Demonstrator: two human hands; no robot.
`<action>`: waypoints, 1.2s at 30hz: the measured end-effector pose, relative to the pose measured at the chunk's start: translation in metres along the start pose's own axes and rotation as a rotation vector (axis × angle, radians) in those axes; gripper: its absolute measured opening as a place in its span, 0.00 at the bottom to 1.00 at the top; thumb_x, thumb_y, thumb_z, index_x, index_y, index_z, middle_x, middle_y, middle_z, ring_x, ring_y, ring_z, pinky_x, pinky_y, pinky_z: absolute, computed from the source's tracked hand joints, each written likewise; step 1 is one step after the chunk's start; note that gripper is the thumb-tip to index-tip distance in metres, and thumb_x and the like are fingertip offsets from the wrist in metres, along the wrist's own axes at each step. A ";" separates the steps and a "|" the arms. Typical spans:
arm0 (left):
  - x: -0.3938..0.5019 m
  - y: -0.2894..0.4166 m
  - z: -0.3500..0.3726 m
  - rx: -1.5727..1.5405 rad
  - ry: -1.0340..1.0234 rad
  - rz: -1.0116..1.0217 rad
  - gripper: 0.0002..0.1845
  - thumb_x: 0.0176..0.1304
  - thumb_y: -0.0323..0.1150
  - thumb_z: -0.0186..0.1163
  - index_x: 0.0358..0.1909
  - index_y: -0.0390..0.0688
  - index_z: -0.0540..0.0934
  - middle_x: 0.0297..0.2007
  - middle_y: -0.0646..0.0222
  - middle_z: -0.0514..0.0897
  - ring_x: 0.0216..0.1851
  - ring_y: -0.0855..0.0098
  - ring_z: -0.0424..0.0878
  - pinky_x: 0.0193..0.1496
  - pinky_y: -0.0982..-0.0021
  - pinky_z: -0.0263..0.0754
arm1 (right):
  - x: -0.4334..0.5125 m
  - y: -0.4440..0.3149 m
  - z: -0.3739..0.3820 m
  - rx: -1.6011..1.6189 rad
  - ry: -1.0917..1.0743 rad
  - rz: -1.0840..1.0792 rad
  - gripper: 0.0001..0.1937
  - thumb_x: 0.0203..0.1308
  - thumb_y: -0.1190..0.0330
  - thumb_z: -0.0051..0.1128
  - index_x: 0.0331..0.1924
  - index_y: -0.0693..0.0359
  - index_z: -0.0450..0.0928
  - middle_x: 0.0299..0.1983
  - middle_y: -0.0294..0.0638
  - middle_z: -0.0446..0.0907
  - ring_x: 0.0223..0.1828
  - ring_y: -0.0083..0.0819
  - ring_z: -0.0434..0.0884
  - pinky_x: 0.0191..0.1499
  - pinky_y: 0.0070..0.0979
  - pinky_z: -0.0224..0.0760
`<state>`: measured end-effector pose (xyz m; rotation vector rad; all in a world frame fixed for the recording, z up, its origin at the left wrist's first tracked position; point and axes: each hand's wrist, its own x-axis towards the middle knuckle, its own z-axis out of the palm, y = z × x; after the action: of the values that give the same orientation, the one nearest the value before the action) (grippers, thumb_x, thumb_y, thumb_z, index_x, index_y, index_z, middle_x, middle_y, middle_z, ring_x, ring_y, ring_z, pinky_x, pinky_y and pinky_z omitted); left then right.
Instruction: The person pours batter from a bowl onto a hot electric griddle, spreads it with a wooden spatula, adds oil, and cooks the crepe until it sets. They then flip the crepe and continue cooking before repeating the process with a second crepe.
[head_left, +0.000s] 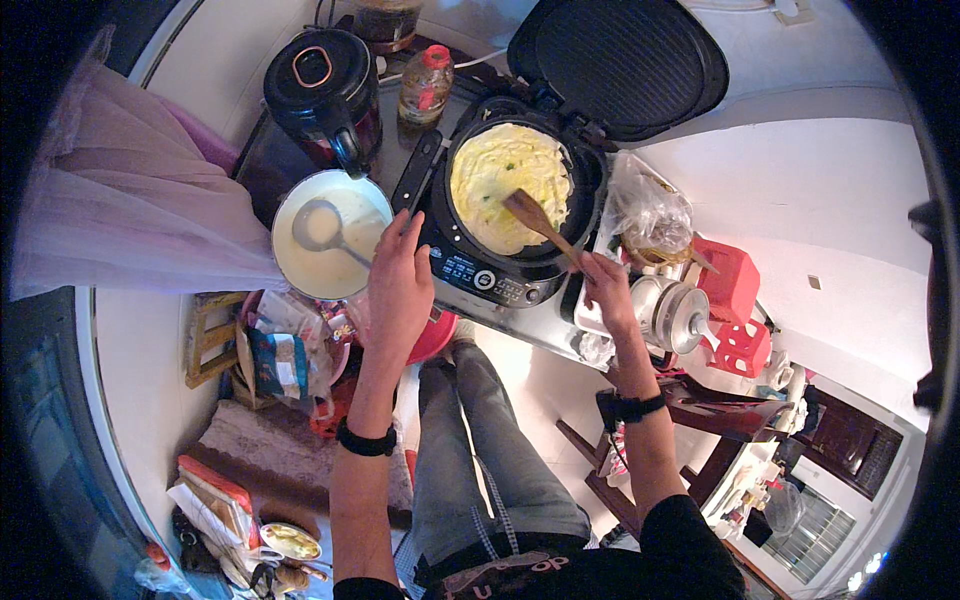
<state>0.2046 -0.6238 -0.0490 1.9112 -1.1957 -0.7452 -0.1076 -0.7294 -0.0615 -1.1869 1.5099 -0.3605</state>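
Note:
A wooden spatula is held by its handle in my right hand. The flat end of the spatula touches a thin yellow pancake with green flecks. This pancake lies in a round black pan on an electric griddle with a control panel. My left hand is between the pan's black handle and a white bowl of pale batter, fingers extended. A ladle rests in the bowl, its handle running toward my left hand. Whether that hand grips anything is hidden from above.
The griddle's ridged lid stands raised behind the pan. A black electric jug and a red-capped bottle stand at the back left. On the right are a plastic bag, a lidded metal pot and red plastic stools.

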 end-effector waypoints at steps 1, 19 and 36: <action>0.000 0.000 0.000 -0.009 0.006 0.004 0.22 0.69 0.28 0.53 0.64 0.38 0.70 0.64 0.50 0.71 0.64 0.49 0.70 0.67 0.55 0.64 | -0.008 0.000 -0.015 -0.016 0.018 0.014 0.17 0.74 0.58 0.48 0.38 0.63 0.81 0.16 0.24 0.65 0.13 0.13 0.60 0.15 0.16 0.55; -0.004 0.005 0.003 -0.011 -0.008 -0.014 0.22 0.69 0.28 0.53 0.64 0.40 0.71 0.65 0.52 0.70 0.65 0.51 0.70 0.68 0.55 0.64 | -0.013 -0.046 -0.060 -0.706 0.039 -0.018 0.14 0.62 0.63 0.51 0.31 0.61 0.86 0.25 0.49 0.83 0.31 0.42 0.83 0.38 0.33 0.74; 0.003 0.010 0.014 -0.038 0.001 0.038 0.21 0.68 0.27 0.54 0.63 0.40 0.72 0.63 0.50 0.72 0.63 0.48 0.71 0.66 0.54 0.65 | -0.043 0.001 -0.038 -0.224 0.124 0.077 0.19 0.71 0.57 0.51 0.31 0.64 0.84 0.13 0.28 0.64 0.10 0.17 0.63 0.12 0.19 0.57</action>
<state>0.1896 -0.6333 -0.0485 1.8524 -1.2061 -0.7415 -0.1469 -0.7076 -0.0257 -1.2951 1.7336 -0.2203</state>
